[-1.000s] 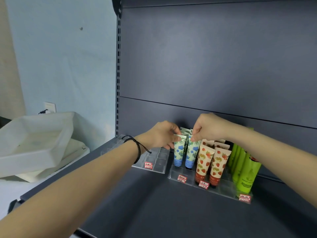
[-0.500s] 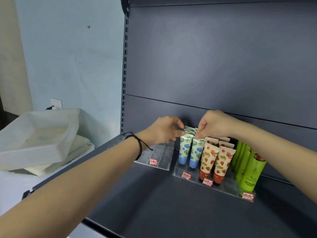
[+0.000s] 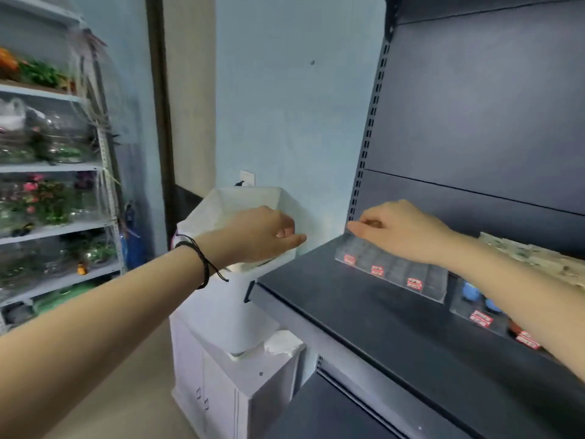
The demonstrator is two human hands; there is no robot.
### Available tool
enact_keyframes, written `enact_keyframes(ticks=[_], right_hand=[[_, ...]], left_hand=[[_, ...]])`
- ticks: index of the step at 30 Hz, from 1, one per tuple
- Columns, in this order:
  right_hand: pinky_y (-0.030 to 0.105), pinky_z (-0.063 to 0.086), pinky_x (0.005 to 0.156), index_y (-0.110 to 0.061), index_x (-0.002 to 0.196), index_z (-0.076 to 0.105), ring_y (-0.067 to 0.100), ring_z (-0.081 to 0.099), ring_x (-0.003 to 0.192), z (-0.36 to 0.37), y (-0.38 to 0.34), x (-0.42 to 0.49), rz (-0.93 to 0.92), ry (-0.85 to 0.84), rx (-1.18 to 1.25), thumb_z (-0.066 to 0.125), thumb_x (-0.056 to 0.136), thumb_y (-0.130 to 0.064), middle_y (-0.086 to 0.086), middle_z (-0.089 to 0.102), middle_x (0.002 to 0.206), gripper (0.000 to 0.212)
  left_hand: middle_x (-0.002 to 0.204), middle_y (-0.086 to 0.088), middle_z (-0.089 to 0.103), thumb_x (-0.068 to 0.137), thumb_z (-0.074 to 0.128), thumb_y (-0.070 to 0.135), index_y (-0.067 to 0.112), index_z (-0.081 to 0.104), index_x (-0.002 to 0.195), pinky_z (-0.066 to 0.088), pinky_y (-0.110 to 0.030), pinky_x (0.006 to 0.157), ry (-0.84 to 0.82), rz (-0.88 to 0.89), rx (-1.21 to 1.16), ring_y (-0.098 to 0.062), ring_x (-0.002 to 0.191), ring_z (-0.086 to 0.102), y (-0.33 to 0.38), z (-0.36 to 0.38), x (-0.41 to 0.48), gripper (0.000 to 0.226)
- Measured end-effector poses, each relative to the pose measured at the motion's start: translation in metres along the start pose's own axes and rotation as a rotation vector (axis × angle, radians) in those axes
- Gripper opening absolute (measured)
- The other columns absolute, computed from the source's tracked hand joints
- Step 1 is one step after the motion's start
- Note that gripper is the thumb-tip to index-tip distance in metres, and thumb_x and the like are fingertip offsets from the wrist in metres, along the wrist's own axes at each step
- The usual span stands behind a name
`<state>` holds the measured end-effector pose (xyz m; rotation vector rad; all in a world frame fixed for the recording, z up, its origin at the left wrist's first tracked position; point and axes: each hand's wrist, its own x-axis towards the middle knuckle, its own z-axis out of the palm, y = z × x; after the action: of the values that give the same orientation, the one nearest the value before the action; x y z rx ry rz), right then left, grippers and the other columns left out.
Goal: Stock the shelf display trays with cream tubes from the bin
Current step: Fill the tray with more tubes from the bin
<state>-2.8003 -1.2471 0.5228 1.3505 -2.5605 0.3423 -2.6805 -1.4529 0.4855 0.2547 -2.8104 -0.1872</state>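
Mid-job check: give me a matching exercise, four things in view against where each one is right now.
Things:
1. white plastic bin
2. empty clear acrylic display tray
3. black cord bracelet
4. left hand

Places:
A. around the left wrist
B. on the dark shelf, under the right hand
C. in front of the bin, off the shelf
D. above the white cabinet, left of the shelf

Pairs: 1-D, 2-B, 3-A, 4-C

A white cabinet (image 3: 218,394) and plant rack (image 3: 50,167) stand by a blue wall (image 3: 285,115).
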Motion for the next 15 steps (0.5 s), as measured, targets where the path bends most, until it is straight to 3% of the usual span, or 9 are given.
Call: enact_keyframes(ticks=[5,9,11,13,15], right_hand=[[0.029,0.032,0.053,-0.018,0.075,0.06,0.009,0.046,0.056,0.062,-0.116,0.006,-0.26,-0.122,0.132,0.042,0.095,-0.054,-0.007,0.05,0.061,0.045],[0.036,0.043,0.06,-0.017,0.066,0.051,0.019,0.054,0.066,0.137,-0.195,0.0,-0.445,-0.206,0.162,0.039,0.094,-0.057,-0.001,0.056,0.065,0.05],[0.033,0.042,0.057,-0.024,0.065,0.049,0.016,0.056,0.07,0.182,-0.228,-0.012,-0.542,-0.273,0.13,0.035,0.095,-0.058,-0.004,0.06,0.072,0.047],[0.027,0.033,0.051,-0.028,0.064,0.044,0.012,0.054,0.069,0.23,-0.251,-0.028,-0.618,-0.352,0.082,0.033,0.095,-0.059,-0.007,0.058,0.074,0.046],[0.029,0.035,0.052,-0.024,0.066,0.046,0.015,0.054,0.067,0.285,-0.265,-0.049,-0.665,-0.446,0.038,0.03,0.096,-0.059,-0.002,0.057,0.073,0.05]], left_hand=[[0.082,0.015,0.06,0.09,0.031,0.063,0.031,0.054,0.081,0.035,-0.025,0.056,-0.101,-0.213,0.19,-0.008,0.073,0.055,-0.084,0.001,-0.111,0.041],[0.086,0.002,0.065,0.088,0.024,0.067,0.021,0.064,0.087,0.05,-0.035,0.067,-0.226,-0.34,0.32,-0.021,0.078,0.061,-0.141,0.033,-0.206,0.06],[0.086,0.002,0.064,0.09,0.026,0.065,0.022,0.065,0.087,0.05,-0.034,0.073,-0.321,-0.39,0.329,-0.021,0.08,0.059,-0.161,0.06,-0.255,0.058],[0.089,0.0,0.065,0.091,0.026,0.063,0.02,0.065,0.087,0.047,-0.033,0.078,-0.417,-0.4,0.343,-0.023,0.082,0.056,-0.173,0.095,-0.302,0.058],[0.092,-0.003,0.066,0.093,0.024,0.061,0.016,0.067,0.087,0.04,-0.029,0.073,-0.505,-0.413,0.353,-0.026,0.084,0.056,-0.18,0.136,-0.344,0.062]])
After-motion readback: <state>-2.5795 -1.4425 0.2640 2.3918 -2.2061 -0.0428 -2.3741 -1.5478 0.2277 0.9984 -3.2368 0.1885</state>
